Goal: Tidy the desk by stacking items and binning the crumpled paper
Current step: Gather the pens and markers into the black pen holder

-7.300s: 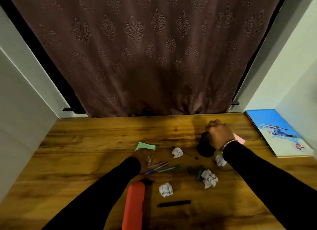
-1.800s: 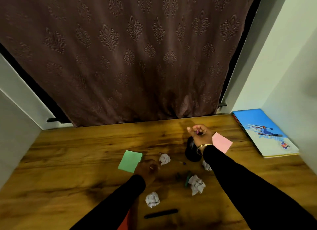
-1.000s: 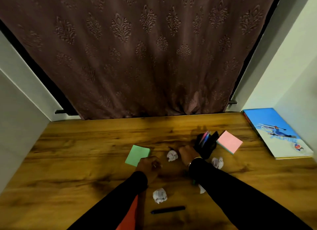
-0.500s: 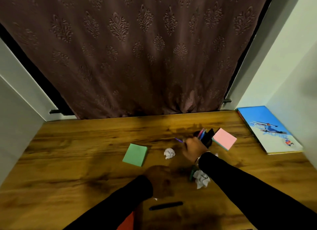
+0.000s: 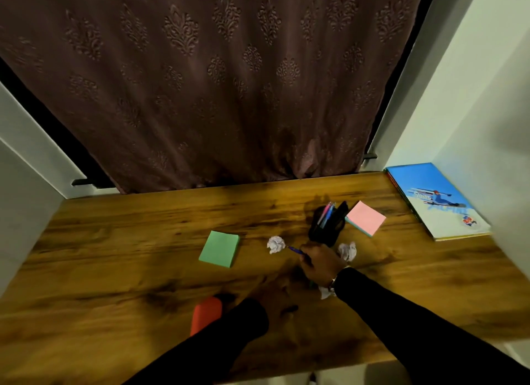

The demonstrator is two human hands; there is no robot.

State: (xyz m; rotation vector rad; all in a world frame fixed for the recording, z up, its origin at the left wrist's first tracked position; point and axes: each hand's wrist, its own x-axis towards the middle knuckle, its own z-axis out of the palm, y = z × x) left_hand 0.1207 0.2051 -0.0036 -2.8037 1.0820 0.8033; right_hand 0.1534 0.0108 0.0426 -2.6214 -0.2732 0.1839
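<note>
right hand (image 5: 321,262) pinches a pen (image 5: 295,250), paper ball (image 5: 276,244) just off its tip, pen cup (image 5: 327,227) right behind the knuckles, left hand (image 5: 275,301) nearer me, too blurred to tell its grip; risk: a rushed swing clips the cup rim and tips it, or flicks the ball away.

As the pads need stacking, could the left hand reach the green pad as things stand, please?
Probably yes: only bare desk lies between the left hand and the green pad, and the red object sits off that path.
</note>
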